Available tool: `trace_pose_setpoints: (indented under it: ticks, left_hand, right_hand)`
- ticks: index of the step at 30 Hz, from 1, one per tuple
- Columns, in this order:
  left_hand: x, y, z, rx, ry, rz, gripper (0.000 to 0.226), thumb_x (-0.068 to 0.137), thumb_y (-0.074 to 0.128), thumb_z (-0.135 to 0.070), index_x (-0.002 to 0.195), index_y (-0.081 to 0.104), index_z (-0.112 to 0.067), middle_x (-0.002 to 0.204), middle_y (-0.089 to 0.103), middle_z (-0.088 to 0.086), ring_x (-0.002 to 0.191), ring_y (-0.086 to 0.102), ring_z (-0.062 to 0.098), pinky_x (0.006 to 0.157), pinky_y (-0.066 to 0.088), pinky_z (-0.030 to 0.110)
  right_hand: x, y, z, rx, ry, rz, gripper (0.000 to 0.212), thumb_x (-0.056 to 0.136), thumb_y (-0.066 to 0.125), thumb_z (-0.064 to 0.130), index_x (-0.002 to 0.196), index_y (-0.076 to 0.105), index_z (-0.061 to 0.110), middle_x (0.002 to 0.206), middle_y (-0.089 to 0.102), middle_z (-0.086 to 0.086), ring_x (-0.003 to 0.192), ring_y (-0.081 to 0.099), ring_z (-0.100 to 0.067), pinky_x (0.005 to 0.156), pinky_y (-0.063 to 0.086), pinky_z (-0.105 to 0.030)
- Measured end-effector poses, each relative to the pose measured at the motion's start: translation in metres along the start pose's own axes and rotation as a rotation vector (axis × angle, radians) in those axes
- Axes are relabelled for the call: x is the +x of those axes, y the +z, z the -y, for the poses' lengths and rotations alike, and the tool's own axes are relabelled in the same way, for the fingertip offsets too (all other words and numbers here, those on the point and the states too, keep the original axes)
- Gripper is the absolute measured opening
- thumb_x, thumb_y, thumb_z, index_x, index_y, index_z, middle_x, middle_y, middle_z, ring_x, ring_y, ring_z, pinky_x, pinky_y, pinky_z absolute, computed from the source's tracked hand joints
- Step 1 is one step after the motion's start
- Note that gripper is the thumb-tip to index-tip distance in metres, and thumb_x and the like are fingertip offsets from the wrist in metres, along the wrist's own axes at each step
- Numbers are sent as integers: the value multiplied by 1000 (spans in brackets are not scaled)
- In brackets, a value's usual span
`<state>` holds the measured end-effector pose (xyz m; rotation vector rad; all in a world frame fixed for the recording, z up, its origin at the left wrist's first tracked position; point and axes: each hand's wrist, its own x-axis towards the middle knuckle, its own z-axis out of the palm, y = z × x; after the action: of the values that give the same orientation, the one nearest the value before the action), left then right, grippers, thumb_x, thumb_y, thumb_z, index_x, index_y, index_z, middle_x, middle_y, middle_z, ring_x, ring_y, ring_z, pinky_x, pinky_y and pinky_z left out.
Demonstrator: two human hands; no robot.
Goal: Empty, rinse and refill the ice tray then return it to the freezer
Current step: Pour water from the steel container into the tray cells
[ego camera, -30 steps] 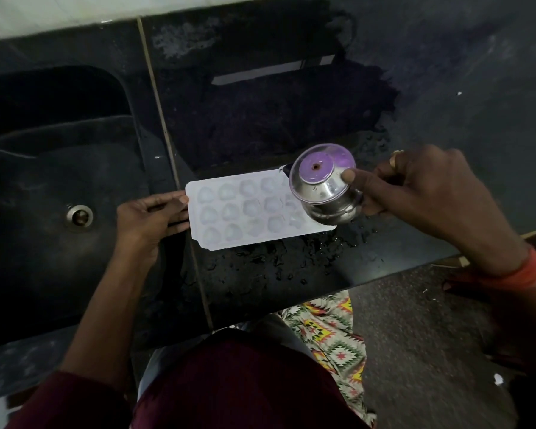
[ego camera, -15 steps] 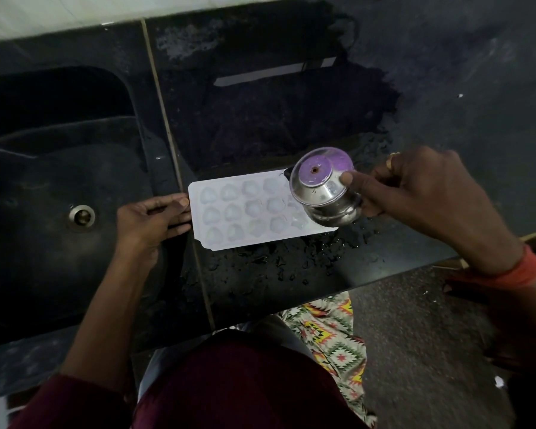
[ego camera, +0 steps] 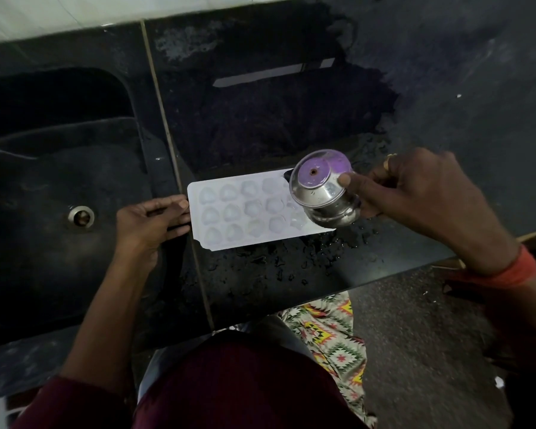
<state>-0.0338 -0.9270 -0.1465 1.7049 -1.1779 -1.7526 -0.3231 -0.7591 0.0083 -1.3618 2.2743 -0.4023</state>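
Lying flat on the wet tabletop [ego camera: 291, 274], ice tray [ego camera: 245, 212] runs left-right. Left hand [ego camera: 146, 224] fingers press its left end; right hand [ego camera: 421, 193] grips tilted steel pot [ego camera: 322, 193] above its right end.

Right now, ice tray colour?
White, with translucent pockets; the ice tray shows clearest in the head view.

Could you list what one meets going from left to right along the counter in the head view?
sink drain → left hand → ice tray → steel pot → right hand

Kitchen, black stone counter [ego camera: 291, 289], sink [ego camera: 44, 181]
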Motion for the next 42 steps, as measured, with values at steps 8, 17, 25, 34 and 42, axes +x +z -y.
trace_pose_setpoints:
  ticks: [8, 17, 25, 34, 42]
  left_hand:
    - [0, -1, 2, -1, 5, 12, 8, 89, 73, -9, 97, 74, -9, 75, 77, 0, 69, 75, 11, 59, 58, 21]
    - [1, -1, 2, -4, -1, 12, 6, 87, 75, -10, 94, 75, -10, 76, 78, 1, 70, 75, 12, 58, 58, 21]
    - [0, -1, 1, -3, -1, 7, 7, 87, 74, -9, 94, 75, -9, 76, 78, 2, 70, 75, 12, 59, 58, 21]
    - [0, -1, 2, -9, -11, 8, 8, 88, 74, -10, 96, 75, -9, 76, 78, 2, 71, 75, 13, 59, 58, 20]
    - [0, -2, 2, -8, -7, 12, 7, 88, 73, -10, 95, 75, -9, 76, 78, 1, 70, 75, 12, 60, 57, 20]
  right_hand:
    - [-3, 0, -3, 39, -3, -8, 42, 88, 59, 57, 61, 71, 27, 56, 69, 11, 49, 63, -3, 54, 49, -16]
    - [-11, -2, -2, 198, -18, -22, 30, 88, 62, 54, 64, 70, 37, 58, 69, 20, 52, 64, 4, 52, 47, -9]
    - [-15, 3, -3, 75, -10, -1, 34, 86, 59, 58, 59, 63, 37, 53, 65, 12, 45, 60, -1, 49, 45, -14]
    - [-17, 2, -3, -20, 3, 61, 39, 88, 57, 55, 63, 68, 27, 50, 62, 4, 40, 50, -2, 50, 28, -15]
    - [-19, 2, -2, -46, 10, 70, 36, 88, 59, 54, 60, 60, 33, 51, 59, 8, 44, 50, -1, 51, 31, -17]
